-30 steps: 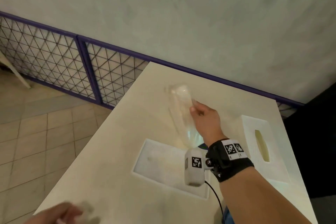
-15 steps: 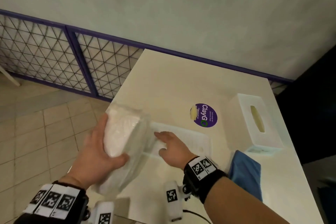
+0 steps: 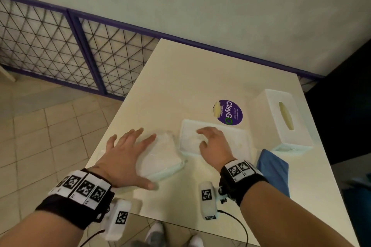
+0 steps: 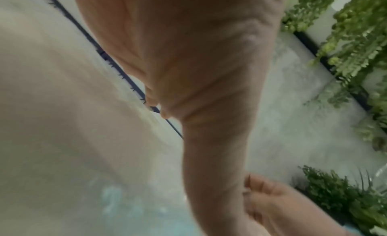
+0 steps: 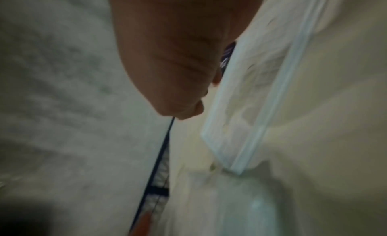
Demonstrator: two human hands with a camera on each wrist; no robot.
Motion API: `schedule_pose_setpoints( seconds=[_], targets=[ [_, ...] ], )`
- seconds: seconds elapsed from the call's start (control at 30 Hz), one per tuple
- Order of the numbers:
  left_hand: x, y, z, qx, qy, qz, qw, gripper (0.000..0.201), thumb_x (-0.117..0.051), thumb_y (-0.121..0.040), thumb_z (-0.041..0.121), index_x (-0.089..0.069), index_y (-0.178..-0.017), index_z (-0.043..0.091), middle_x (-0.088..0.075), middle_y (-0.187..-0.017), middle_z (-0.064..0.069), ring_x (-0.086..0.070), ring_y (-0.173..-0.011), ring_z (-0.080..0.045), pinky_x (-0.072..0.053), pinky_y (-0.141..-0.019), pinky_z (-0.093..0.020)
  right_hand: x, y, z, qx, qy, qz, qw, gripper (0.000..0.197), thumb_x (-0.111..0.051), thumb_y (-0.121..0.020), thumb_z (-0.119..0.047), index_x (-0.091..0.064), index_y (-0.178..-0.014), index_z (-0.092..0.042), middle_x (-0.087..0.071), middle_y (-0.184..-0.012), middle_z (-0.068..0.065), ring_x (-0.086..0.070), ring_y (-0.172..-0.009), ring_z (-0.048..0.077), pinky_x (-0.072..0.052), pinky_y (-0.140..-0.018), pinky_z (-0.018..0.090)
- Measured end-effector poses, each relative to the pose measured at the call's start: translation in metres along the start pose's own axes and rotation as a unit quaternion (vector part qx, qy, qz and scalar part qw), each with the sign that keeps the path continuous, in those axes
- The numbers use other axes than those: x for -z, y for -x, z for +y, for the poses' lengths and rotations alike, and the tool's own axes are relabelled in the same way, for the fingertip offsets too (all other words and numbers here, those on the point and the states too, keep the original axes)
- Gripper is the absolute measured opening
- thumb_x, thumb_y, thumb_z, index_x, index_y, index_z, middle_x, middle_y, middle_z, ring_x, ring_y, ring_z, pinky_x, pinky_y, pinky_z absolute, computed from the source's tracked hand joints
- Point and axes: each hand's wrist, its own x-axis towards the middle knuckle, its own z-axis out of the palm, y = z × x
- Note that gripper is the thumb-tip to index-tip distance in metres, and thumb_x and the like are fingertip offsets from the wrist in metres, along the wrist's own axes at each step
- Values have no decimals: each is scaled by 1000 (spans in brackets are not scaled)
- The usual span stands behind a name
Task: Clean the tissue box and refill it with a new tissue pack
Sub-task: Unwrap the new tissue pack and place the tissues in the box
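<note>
The new tissue pack [image 3: 162, 158], white in clear plastic, lies on the table just left of the tissue box's white base [image 3: 239, 142]. My left hand [image 3: 128, 154] lies over the pack's left side with its fingers spread and straight. My right hand [image 3: 210, 142] hovers over or touches the base's left part, fingers loosely bent and holding nothing. The white box cover [image 3: 285, 118] with its oval slot stands apart at the right. The right wrist view shows the base's rim [image 5: 251, 107] beside my palm [image 5: 167, 57]. The left wrist view is blurred, showing mostly my palm [image 4: 209, 90].
A blue cloth [image 3: 275, 172] lies at the table's near right edge. A purple round sticker [image 3: 230, 112] is on the cream table [image 3: 200, 70] behind the base. A mesh fence [image 3: 60, 50] and tiled floor lie to the left; the pack sits near the left edge.
My left hand has brought the tissue pack down from the air onto the table beside the base and spread its fingers. My right hand stays at the base.
</note>
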Motion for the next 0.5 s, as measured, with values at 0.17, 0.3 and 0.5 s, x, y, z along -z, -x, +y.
schedule_pose_setpoints(
  seconds=[0.17, 0.3, 0.5],
  targets=[
    [-29, -5, 1, 19, 11, 9, 1000, 99, 10, -63, 83, 11, -151, 37, 15, -162, 5, 17, -148, -18, 10, -117, -52, -17, -5, -70, 175, 8, -136, 975, 42, -45, -94, -18, -50, -134, -27, -53, -136, -1, -45, -119, 20, -37, -105, 32],
    [-47, -7, -3, 16, 0, 30, 999, 94, 17, -64, 79, 17, -149, 38, 19, -160, 6, 18, -147, -19, 13, -115, -50, -28, -14, -83, 109, 108, -248, 957, 38, -29, -100, -40, -41, -135, -28, -42, -140, -1, -56, -115, 28, -44, -99, 42],
    [-61, -9, -7, -10, 7, 68, 998, 90, 18, -66, 80, 19, -147, 39, 25, -154, 10, 22, -144, -14, 17, -113, -47, -13, -18, -80, 68, 144, -279, 947, 44, -25, -100, -41, -55, -110, -11, -61, -114, 12, -57, -104, 31, -41, -83, 35]
  ],
)
